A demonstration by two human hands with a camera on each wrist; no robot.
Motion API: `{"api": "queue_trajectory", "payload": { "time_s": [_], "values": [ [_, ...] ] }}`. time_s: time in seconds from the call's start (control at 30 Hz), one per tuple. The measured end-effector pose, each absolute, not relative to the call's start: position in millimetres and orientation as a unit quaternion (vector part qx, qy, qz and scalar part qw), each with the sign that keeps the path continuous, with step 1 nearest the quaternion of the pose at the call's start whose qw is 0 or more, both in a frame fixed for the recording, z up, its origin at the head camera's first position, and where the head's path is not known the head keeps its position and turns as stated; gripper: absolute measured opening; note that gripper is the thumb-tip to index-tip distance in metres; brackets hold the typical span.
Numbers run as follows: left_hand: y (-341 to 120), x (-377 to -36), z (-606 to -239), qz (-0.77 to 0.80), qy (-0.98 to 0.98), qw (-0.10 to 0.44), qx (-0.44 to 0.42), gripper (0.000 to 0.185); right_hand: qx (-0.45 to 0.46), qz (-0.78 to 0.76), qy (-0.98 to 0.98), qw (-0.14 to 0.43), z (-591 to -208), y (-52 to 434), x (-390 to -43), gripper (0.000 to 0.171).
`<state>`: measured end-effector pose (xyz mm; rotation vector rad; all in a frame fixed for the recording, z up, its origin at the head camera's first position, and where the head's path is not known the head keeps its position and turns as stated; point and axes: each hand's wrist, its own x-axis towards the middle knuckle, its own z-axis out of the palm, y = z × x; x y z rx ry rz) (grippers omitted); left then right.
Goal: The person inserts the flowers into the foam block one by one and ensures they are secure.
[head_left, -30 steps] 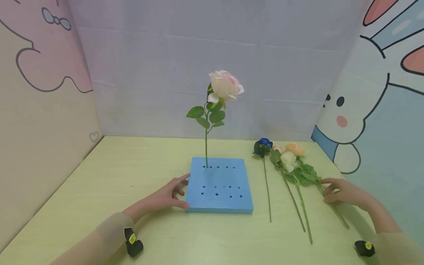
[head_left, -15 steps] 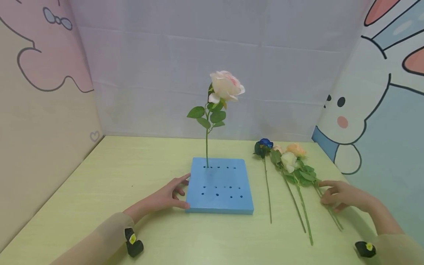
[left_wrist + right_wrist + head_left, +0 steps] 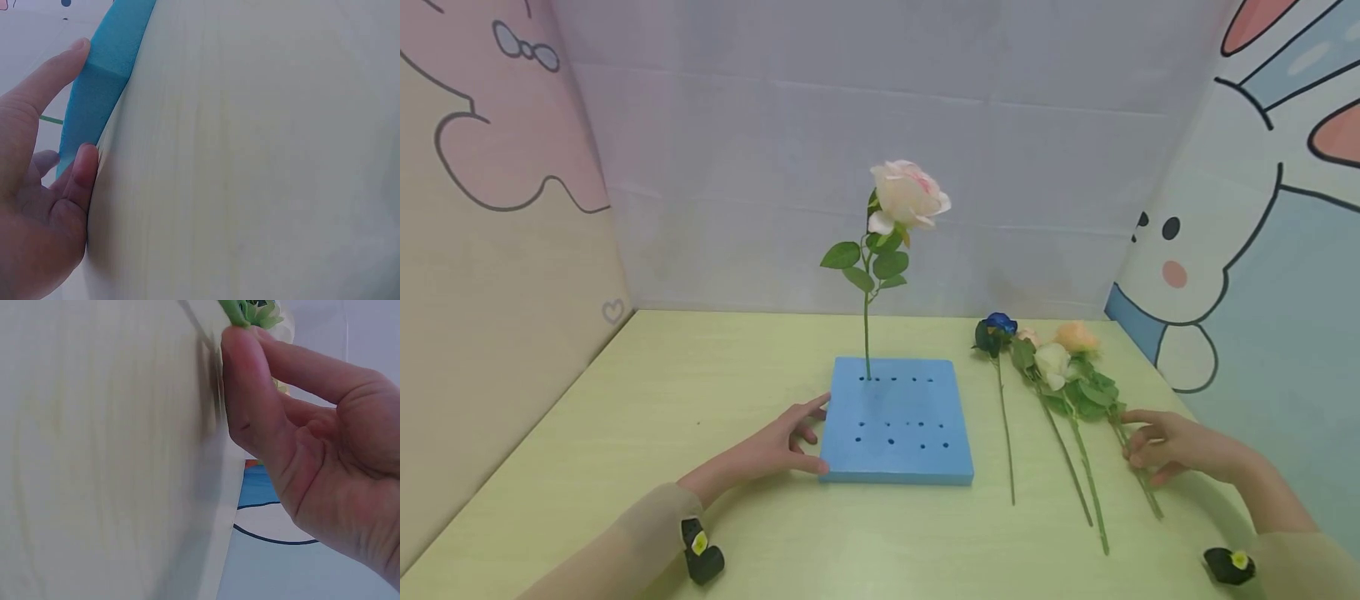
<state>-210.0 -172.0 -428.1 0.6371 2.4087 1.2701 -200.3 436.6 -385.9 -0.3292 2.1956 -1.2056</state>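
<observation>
A blue foam block [image 3: 898, 425] with rows of holes lies on the pale green table [image 3: 700, 375]. A pale pink rose [image 3: 908, 193] stands upright in a hole in its far left corner. My left hand [image 3: 797, 437] rests against the block's left edge [image 3: 103, 81], fingers straight, thumb at the near corner. My right hand [image 3: 1142, 442] pinches the stem of the orange rose [image 3: 1077, 336], the rightmost of the flowers lying on the table. Green leaves [image 3: 250, 311] show just above its fingertips in the right wrist view.
A blue rose [image 3: 1000, 323] and a white rose [image 3: 1052, 360] lie to the right of the block, stems toward me. Illustrated panels wall in the table on the left, back and right; a cartoon rabbit [image 3: 1180, 275] is on the right panel.
My right hand's fingers have curled round the orange rose's stem, and the stem's near end has swung left. The left hand and the block have stayed put.
</observation>
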Motion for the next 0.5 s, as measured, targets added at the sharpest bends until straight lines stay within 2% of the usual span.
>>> {"api": "queue_trajectory", "payload": {
  "time_s": [0.5],
  "values": [
    [-172.3, -210.3, -428.8, 0.446, 0.849, 0.173, 0.224, 0.102, -0.132, -0.450, 0.852, 0.231, -383.0, 436.2, -203.3, 0.075]
  ]
}}
